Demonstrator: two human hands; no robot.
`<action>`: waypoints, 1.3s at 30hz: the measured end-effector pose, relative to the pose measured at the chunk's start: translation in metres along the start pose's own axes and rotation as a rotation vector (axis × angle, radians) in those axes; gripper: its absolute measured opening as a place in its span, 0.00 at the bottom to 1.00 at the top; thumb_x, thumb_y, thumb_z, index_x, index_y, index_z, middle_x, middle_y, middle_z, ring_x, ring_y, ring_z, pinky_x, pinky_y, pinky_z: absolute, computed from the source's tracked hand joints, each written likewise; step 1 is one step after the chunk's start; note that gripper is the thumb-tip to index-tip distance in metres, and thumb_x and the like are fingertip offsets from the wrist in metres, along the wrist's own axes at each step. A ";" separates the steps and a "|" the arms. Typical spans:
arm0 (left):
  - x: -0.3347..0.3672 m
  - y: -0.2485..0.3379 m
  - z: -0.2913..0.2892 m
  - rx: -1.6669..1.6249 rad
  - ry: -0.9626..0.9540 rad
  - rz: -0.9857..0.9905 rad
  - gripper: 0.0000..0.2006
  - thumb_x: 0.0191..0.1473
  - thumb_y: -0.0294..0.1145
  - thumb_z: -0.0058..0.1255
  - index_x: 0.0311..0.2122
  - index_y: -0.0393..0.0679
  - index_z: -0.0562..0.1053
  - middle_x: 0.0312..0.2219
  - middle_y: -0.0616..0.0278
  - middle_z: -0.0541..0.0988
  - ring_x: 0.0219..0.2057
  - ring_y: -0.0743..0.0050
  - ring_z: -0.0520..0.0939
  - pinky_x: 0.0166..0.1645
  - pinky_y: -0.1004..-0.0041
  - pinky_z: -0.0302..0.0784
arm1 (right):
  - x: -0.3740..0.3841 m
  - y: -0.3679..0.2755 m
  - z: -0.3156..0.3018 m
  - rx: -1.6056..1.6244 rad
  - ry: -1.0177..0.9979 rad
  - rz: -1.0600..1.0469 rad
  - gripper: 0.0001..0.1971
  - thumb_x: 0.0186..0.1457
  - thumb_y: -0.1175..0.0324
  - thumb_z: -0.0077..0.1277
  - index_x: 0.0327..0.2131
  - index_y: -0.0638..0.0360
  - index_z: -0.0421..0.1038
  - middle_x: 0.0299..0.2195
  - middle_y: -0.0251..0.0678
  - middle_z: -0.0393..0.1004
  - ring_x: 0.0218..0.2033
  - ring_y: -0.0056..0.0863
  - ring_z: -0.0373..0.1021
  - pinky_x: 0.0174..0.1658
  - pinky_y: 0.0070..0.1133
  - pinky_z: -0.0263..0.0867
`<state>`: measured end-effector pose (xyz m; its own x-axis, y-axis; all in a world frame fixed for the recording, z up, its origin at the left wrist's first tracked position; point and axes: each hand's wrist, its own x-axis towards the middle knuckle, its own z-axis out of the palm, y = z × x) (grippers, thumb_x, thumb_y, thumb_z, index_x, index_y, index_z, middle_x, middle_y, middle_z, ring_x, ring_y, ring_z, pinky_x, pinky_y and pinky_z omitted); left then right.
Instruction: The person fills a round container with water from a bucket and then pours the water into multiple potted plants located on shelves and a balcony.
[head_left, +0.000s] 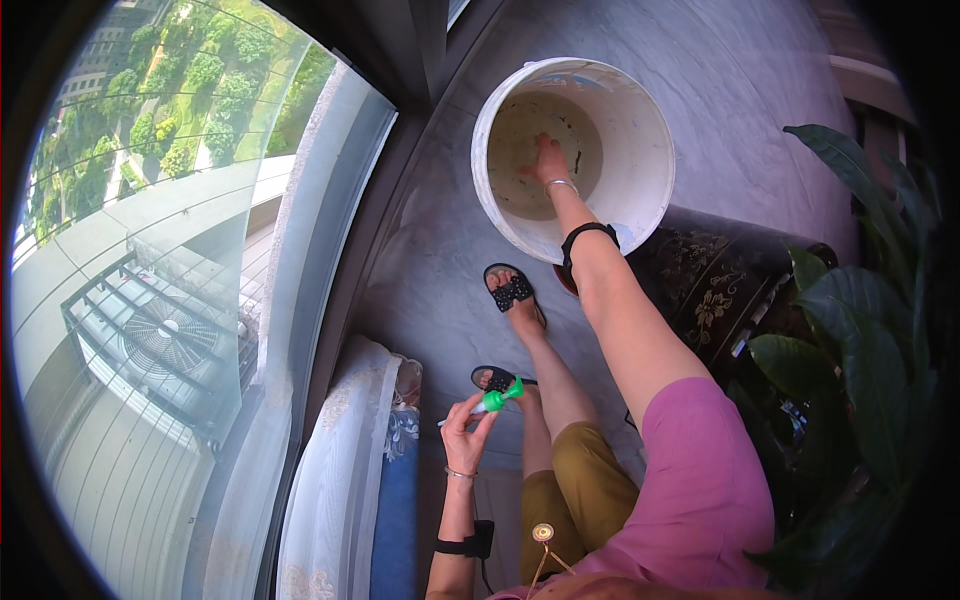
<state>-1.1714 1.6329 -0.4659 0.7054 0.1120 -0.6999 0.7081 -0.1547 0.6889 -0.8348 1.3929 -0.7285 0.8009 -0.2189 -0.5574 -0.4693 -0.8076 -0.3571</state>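
Note:
My left hand (463, 436) is closed around a green pump dispenser head (503, 396), pinching its pale lower part with the spout pointing up and to the right. My right hand (545, 162) reaches down inside a large white bucket (640, 150). Its fingers are spread and appear to touch the murky water (575, 120) at the bottom; no object shows in them. Small dark bits float in that water. The fingertips of the right hand are partly blurred by the water.
A glass window (330, 190) runs along the left, with a white lace curtain (335, 470) and blue cloth (396, 520) beside it. A dark floral-patterned container (710, 285) stands right of the bucket, near a leafy plant (850, 330). My sandalled feet rest on the grey floor (420, 270).

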 end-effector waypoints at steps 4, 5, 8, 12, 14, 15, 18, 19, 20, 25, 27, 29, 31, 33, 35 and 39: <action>-0.001 0.000 0.002 -0.021 0.000 -0.014 0.19 0.40 0.19 0.60 0.42 0.39 0.73 0.32 0.62 0.75 0.28 0.79 0.79 0.34 0.81 0.75 | 0.000 0.003 0.000 0.006 0.020 -0.016 0.40 0.26 0.66 0.68 0.48 0.58 0.59 0.44 0.49 0.65 0.46 0.46 0.64 0.48 0.32 0.63; -0.001 -0.001 0.001 -0.026 0.001 -0.015 0.19 0.41 0.19 0.60 0.42 0.39 0.73 0.32 0.62 0.75 0.28 0.79 0.79 0.34 0.81 0.75 | 0.000 0.002 0.001 0.003 0.018 -0.009 0.40 0.26 0.66 0.68 0.48 0.58 0.59 0.44 0.49 0.65 0.46 0.46 0.64 0.49 0.32 0.63; -0.001 -0.002 0.001 -0.022 0.005 -0.016 0.19 0.41 0.19 0.60 0.42 0.39 0.73 0.32 0.62 0.75 0.29 0.79 0.79 0.34 0.81 0.75 | 0.000 0.002 0.002 0.000 0.019 -0.003 0.40 0.26 0.66 0.69 0.48 0.58 0.60 0.44 0.49 0.65 0.46 0.46 0.64 0.49 0.32 0.63; -0.002 -0.001 -0.001 -0.005 -0.027 -0.030 0.19 0.43 0.18 0.57 0.44 0.38 0.72 0.34 0.63 0.74 0.33 0.77 0.79 0.39 0.80 0.76 | 0.001 0.002 0.004 0.004 0.017 -0.017 0.41 0.26 0.66 0.69 0.48 0.58 0.59 0.44 0.49 0.65 0.45 0.47 0.64 0.48 0.32 0.63; -0.001 0.000 0.002 0.010 -0.030 -0.020 0.19 0.43 0.18 0.57 0.44 0.38 0.72 0.34 0.63 0.74 0.33 0.77 0.79 0.39 0.80 0.76 | 0.004 0.005 0.003 0.013 0.023 -0.018 0.41 0.26 0.65 0.69 0.48 0.58 0.58 0.44 0.49 0.64 0.45 0.47 0.64 0.48 0.32 0.63; 0.000 0.000 0.004 0.008 -0.031 -0.019 0.19 0.43 0.18 0.57 0.44 0.38 0.72 0.34 0.63 0.74 0.33 0.77 0.79 0.39 0.80 0.76 | 0.005 0.007 0.002 0.022 0.029 -0.018 0.42 0.26 0.65 0.68 0.49 0.58 0.57 0.44 0.49 0.64 0.45 0.47 0.64 0.48 0.32 0.63; 0.001 0.001 0.004 0.004 0.014 -0.010 0.19 0.41 0.20 0.60 0.42 0.38 0.73 0.31 0.62 0.75 0.29 0.79 0.79 0.34 0.81 0.75 | 0.000 0.002 0.004 0.061 0.040 -0.014 0.43 0.28 0.66 0.68 0.50 0.57 0.55 0.45 0.50 0.63 0.45 0.48 0.64 0.48 0.33 0.62; 0.001 0.000 0.004 0.003 0.016 -0.011 0.19 0.41 0.19 0.59 0.42 0.38 0.73 0.31 0.62 0.75 0.29 0.79 0.80 0.34 0.81 0.76 | -0.001 0.001 0.004 0.061 0.040 -0.014 0.43 0.28 0.66 0.68 0.50 0.57 0.55 0.45 0.50 0.63 0.45 0.48 0.64 0.48 0.33 0.62; 0.001 0.000 0.004 0.001 0.018 -0.012 0.19 0.41 0.19 0.59 0.42 0.39 0.73 0.31 0.62 0.75 0.29 0.78 0.80 0.34 0.81 0.76 | -0.002 0.000 0.004 0.074 0.058 -0.025 0.43 0.28 0.66 0.68 0.51 0.57 0.55 0.45 0.51 0.63 0.46 0.48 0.63 0.49 0.33 0.62; 0.000 0.001 0.004 -0.014 -0.001 -0.025 0.19 0.42 0.19 0.58 0.43 0.38 0.73 0.33 0.63 0.74 0.31 0.78 0.79 0.36 0.81 0.76 | -0.003 -0.001 0.000 0.097 0.099 -0.059 0.42 0.29 0.68 0.67 0.51 0.56 0.56 0.45 0.52 0.62 0.46 0.49 0.63 0.49 0.33 0.62; -0.001 0.000 0.002 -0.008 -0.020 -0.033 0.19 0.43 0.18 0.57 0.44 0.38 0.72 0.35 0.63 0.74 0.33 0.77 0.79 0.38 0.80 0.77 | -0.003 -0.003 0.001 0.109 0.097 -0.075 0.41 0.29 0.67 0.67 0.51 0.56 0.56 0.46 0.52 0.62 0.47 0.49 0.62 0.49 0.33 0.62; -0.001 -0.001 0.002 -0.005 -0.021 -0.029 0.19 0.43 0.18 0.57 0.44 0.38 0.72 0.34 0.63 0.74 0.33 0.78 0.79 0.38 0.80 0.77 | -0.002 -0.004 0.001 0.105 0.094 -0.071 0.41 0.29 0.67 0.67 0.51 0.56 0.56 0.46 0.52 0.62 0.46 0.49 0.63 0.49 0.33 0.62; 0.000 -0.001 0.002 -0.005 -0.023 -0.029 0.19 0.43 0.18 0.57 0.44 0.37 0.72 0.34 0.63 0.74 0.33 0.78 0.79 0.38 0.80 0.77 | 0.000 -0.003 0.002 0.100 0.093 -0.068 0.42 0.29 0.67 0.67 0.51 0.56 0.56 0.46 0.52 0.62 0.46 0.49 0.63 0.49 0.33 0.62; 0.000 -0.001 0.004 -0.008 -0.027 -0.028 0.19 0.43 0.18 0.57 0.44 0.37 0.72 0.34 0.63 0.73 0.33 0.78 0.79 0.38 0.80 0.77 | 0.002 0.001 0.002 0.098 0.105 -0.072 0.41 0.28 0.66 0.67 0.50 0.56 0.57 0.45 0.52 0.63 0.46 0.49 0.64 0.48 0.32 0.63; 0.001 0.001 0.004 -0.006 -0.025 -0.034 0.18 0.43 0.18 0.57 0.44 0.37 0.72 0.34 0.63 0.73 0.33 0.77 0.79 0.38 0.80 0.77 | 0.002 0.001 0.004 0.099 0.098 -0.075 0.41 0.28 0.66 0.67 0.50 0.56 0.57 0.45 0.52 0.63 0.45 0.49 0.64 0.48 0.32 0.63; 0.001 -0.001 0.003 -0.006 -0.021 -0.027 0.18 0.43 0.18 0.57 0.44 0.37 0.72 0.34 0.63 0.73 0.33 0.78 0.79 0.38 0.80 0.77 | 0.003 0.002 0.006 0.097 0.089 -0.076 0.41 0.29 0.66 0.67 0.50 0.56 0.57 0.44 0.52 0.64 0.45 0.48 0.64 0.48 0.32 0.63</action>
<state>-1.1715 1.6300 -0.4674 0.6854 0.0951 -0.7219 0.7270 -0.1457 0.6710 -0.8358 1.3939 -0.7352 0.8633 -0.2105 -0.4586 -0.4364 -0.7678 -0.4692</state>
